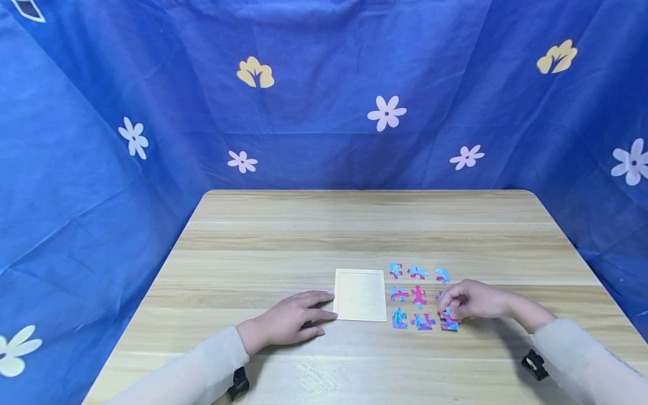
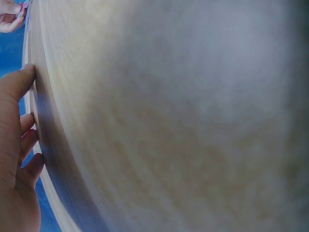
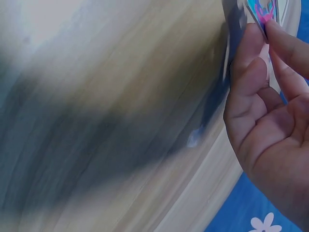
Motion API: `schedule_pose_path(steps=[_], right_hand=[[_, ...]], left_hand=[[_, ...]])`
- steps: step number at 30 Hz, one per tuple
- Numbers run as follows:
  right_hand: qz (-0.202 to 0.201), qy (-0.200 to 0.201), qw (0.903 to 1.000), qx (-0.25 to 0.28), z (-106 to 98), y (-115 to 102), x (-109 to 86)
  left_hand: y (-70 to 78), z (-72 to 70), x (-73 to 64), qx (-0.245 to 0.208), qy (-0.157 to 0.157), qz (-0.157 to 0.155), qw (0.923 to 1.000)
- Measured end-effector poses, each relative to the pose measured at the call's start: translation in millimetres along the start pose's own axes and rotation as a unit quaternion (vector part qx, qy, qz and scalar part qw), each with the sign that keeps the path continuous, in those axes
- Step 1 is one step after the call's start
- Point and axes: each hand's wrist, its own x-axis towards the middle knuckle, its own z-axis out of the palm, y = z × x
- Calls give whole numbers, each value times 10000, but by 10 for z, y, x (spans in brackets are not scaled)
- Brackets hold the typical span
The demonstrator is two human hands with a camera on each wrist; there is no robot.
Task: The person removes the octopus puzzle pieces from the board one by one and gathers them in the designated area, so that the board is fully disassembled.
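Note:
In the head view, my right hand point(image 1: 471, 301) pinches the front right jigsaw puzzle piece point(image 1: 449, 323), blue, purple and pink. The right wrist view shows that puzzle piece point(image 3: 264, 9) between thumb and index finger, tilted up. Fingers of my left hand point(image 1: 293, 319) stretch out and touch the left edge of a square, pale puzzle tray point(image 1: 360, 320). Beside the tray lie the other puzzle pieces in rows, among them a red one point(image 1: 418, 293) in the middle. My right hand partly covers the piece behind the pinched one.
The wood-grain table point(image 1: 283, 225) has rounded far corners. Behind it and along both sides hangs a blue cloth point(image 1: 324, 135) with white flowers and yellow trees. Dark straps point(image 1: 534, 364) show at both wrists.

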Motion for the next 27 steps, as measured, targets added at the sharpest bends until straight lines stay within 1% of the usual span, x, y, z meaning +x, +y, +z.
schedule_pose_path(steps=[5, 9, 12, 17, 27], right_hand=[[286, -5, 9994, 171, -8, 28, -46], [391, 2, 9986, 364, -7, 80, -69], [385, -10, 9979, 513, -8, 110, -81], [267, -87, 9974, 659, -13, 125, -90], [321, -25, 9968, 738, 3, 111, -76]], left_hand=[[-5, 4, -1, 14, 15, 9, 10000], [-9, 4, -2, 49, 11, 20, 10000], [-6, -3, -1, 89, 9, 44, 9999], [2, -16, 1, 155, 25, 95, 9998], [-7, -4, -2, 208, 4, 111, 9997]])
